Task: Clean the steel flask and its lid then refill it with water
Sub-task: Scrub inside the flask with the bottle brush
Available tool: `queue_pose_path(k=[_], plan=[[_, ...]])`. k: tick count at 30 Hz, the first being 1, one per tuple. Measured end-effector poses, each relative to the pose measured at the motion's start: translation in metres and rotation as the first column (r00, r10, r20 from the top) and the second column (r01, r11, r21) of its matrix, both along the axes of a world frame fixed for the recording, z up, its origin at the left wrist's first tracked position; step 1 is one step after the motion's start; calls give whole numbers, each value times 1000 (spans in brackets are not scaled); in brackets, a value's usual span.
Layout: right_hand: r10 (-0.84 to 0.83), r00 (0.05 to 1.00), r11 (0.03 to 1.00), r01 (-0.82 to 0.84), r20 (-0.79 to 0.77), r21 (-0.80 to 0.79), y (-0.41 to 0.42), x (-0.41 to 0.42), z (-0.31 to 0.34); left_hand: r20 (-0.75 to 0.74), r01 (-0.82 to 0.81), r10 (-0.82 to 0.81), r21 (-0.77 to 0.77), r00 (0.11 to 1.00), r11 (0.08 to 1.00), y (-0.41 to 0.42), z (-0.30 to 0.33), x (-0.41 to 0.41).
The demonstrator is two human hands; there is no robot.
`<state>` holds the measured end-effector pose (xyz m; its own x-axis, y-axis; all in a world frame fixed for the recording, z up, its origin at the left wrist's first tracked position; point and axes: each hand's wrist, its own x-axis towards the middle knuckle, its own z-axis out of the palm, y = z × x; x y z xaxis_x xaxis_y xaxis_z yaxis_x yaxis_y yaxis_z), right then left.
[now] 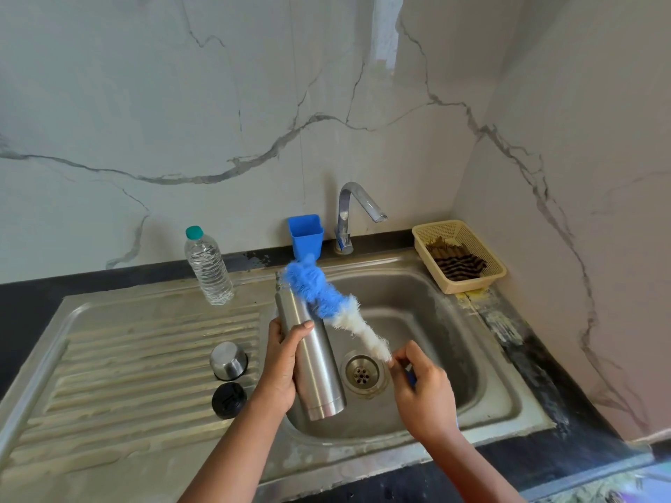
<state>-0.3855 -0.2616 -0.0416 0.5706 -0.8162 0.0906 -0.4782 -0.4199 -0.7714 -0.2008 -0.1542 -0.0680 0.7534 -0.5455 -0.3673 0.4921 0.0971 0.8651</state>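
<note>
The left hand (281, 361) is holding the flask (310, 353) over the sink (483, 404), its grip wrapped round the steel body with the thumb lying across the front, and it is tilting the open mouth away and up, I think so the brush can go in and any water will be dripping into the basin and not onto the table (21, 295). The right hand (421, 386) is pinching the handle end of the brush (337, 306) between fingertips and thumb, a light grip near the drain (362, 374); the blue and white bristles are lying just beside the flask's mouth and blurring, so whether the tip is inside I cannot tell. The steel cap (228, 360) and the black lid (228, 400) are sitting apart on the ribbed drainboard (127, 364), likely parked there to be washed in turn. A water bottle (207, 266) is standing at the back edge, perhaps waiting for the refill. Behind the basin a tap (354, 212) is running dry, with a blue cup (305, 235) beside it and a yellow basket (458, 255) holding a dark cloth in the corner. Marble-veined walls are closing in the back and right.
</note>
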Motion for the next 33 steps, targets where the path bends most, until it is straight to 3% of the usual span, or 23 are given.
queue_pose_path(k=[11, 17, 24, 33], plan=[[-15, 1000, 1000, 15, -23, 21, -8, -4, -7, -158, 54, -64, -62, 985, 997, 3, 4, -8], [-29, 999, 999, 31, -46, 34, -17, -1, -9, -49, 29, -26, 61, 998, 998, -2, -2, -4], [11, 999, 995, -15, -44, -102, -34, -4, 1, 10, 51, -51, 27, 999, 998, 0, 0, 1], [68, 998, 987, -70, -14, -146, -34, -4, -3, -92, 89, -89, -1, 992, 996, 5, -8, 9]])
